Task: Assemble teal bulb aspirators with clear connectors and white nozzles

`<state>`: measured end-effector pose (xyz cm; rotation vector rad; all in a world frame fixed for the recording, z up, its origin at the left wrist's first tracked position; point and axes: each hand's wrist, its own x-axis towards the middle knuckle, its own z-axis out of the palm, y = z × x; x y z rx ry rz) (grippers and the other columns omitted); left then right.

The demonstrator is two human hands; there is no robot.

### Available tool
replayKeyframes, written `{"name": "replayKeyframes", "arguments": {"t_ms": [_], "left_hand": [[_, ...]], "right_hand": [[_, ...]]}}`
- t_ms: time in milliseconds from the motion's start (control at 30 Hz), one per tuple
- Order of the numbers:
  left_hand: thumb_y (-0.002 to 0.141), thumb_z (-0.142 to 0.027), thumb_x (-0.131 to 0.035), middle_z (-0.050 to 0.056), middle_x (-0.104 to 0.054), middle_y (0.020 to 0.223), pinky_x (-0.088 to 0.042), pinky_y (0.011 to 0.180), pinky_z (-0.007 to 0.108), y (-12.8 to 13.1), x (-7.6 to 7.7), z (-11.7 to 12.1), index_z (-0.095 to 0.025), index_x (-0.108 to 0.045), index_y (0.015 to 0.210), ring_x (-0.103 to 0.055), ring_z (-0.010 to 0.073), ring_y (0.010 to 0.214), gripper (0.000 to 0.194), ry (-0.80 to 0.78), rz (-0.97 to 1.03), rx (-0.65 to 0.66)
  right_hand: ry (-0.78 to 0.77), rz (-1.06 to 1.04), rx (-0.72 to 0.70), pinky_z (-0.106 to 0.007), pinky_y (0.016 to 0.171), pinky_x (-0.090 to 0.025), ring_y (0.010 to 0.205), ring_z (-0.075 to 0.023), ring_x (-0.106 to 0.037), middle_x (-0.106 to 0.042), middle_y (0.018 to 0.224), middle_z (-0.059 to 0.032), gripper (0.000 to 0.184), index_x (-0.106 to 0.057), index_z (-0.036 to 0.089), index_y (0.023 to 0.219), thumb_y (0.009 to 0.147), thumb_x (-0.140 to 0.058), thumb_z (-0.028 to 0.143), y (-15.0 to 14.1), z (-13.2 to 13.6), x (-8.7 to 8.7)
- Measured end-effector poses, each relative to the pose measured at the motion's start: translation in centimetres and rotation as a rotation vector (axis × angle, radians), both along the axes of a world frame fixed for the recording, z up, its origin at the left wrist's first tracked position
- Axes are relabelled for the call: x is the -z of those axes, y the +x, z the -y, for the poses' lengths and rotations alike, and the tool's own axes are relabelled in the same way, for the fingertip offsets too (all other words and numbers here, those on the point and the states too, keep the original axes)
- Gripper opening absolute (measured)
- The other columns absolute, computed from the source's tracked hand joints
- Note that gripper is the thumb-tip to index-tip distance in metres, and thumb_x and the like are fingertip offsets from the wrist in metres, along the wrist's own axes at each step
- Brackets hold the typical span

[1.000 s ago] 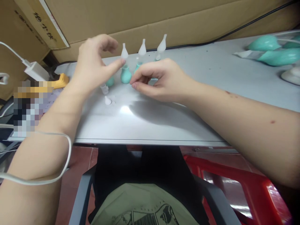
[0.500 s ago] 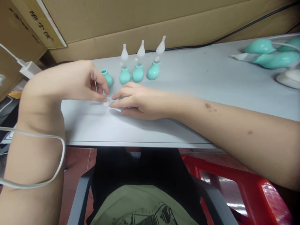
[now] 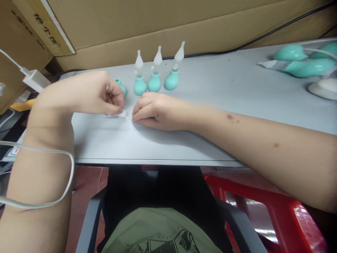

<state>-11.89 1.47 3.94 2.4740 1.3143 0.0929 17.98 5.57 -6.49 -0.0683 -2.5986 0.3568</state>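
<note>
My left hand [image 3: 112, 96] is closed in a pinch just above the table, with a small white plastic piece [image 3: 123, 114] showing at its fingertips. To its right, my right hand [image 3: 155, 111] rests low over the tabletop, fingers pressed together; whatever is in them is hidden. Partly behind my left hand stands a turquoise rubber bulb [image 3: 121, 87] with an open neck. Beyond my right hand three nasal aspirators stand in a row: a left one [image 3: 139, 85], a middle one [image 3: 154, 82] and a right one [image 3: 171, 80], each with a turquoise bulb, clear tube and white tip.
More turquoise aspirators [image 3: 306, 66] lie at the table's right end, beside a white rounded object [image 3: 323, 88]. A black cable [image 3: 218, 52] runs along the cardboard [image 3: 158, 21] at the back. A white cable [image 3: 71, 168] loops over my left forearm. A red stool [image 3: 286, 218] stands below right.
My right hand has drawn back slightly to the right and its fingers have closed together. The gap between my hands is wider, and the white piece has stayed at my left fingertips.
</note>
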Motion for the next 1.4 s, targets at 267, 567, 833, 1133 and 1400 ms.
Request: {"name": "replayKeyframes", "arguments": {"t_ms": [267, 567, 833, 1133, 1400], "left_hand": [[0.086, -0.039, -0.099, 0.004, -0.092, 0.083, -0.070, 0.070, 0.054, 2.4, -0.8, 1.7, -0.035, -0.091, 0.090, -0.088, 0.0374, 0.076, 0.010, -0.054, 0.282, -0.115], [0.087, -0.042, -0.108, 0.005, -0.092, 0.086, -0.068, 0.072, 0.050, 3.4, 0.0, 1.9, -0.031, -0.089, 0.086, -0.086, 0.0330, 0.082, 0.022, -0.045, 0.451, -0.146], [0.083, -0.036, -0.107, 0.003, -0.086, 0.080, -0.058, 0.068, 0.038, 3.6, 0.6, 1.4, -0.026, -0.088, 0.082, -0.078, 0.0232, 0.074, 0.022, -0.012, 0.458, -0.231], [0.086, -0.036, -0.110, 0.003, -0.093, 0.093, -0.069, 0.071, 0.037, 3.0, 1.9, 0.4, -0.028, -0.099, 0.116, -0.086, 0.0255, 0.079, 0.033, -0.014, 0.538, -0.157], [0.092, -0.042, -0.117, 0.005, -0.096, 0.104, -0.075, 0.089, 0.042, 3.1, 2.5, 0.3, -0.024, -0.100, 0.115, -0.089, 0.0272, 0.093, 0.033, 0.052, 0.591, -0.149]], "right_hand": [[-0.372, -0.176, 0.093, -0.034, 0.082, -0.062, 0.083, -0.0180, -0.071, -0.082, 0.084, 0.0044, 0.020, -0.081, 0.032, 0.087, 0.103, -0.091, 0.024, -0.1, -1.7, 0.8], [-0.757, -0.373, 0.162, -0.036, 0.070, -0.065, 0.081, -0.0223, -0.076, -0.085, 0.090, -0.0023, 0.028, -0.086, 0.028, 0.103, 0.102, -0.111, 0.041, 0.2, -0.1, -0.7], [-0.894, -0.412, 0.271, -0.040, 0.100, -0.081, 0.096, -0.0248, -0.092, -0.092, 0.095, -0.0032, 0.019, -0.089, 0.026, 0.100, 0.106, -0.105, 0.017, 0.5, 1.1, -2.1], [-0.917, -0.477, 0.274, -0.040, 0.104, -0.085, 0.105, -0.0262, -0.098, -0.095, 0.097, -0.0033, 0.020, -0.093, 0.025, 0.101, 0.106, -0.101, 0.008, 0.2, 0.9, -2.1], [-0.872, -0.519, 0.323, -0.036, 0.099, -0.082, 0.096, -0.0219, -0.094, -0.094, 0.096, -0.0017, 0.034, -0.094, 0.027, 0.095, 0.111, -0.093, -0.003, -0.1, 0.3, -2.2]]}}
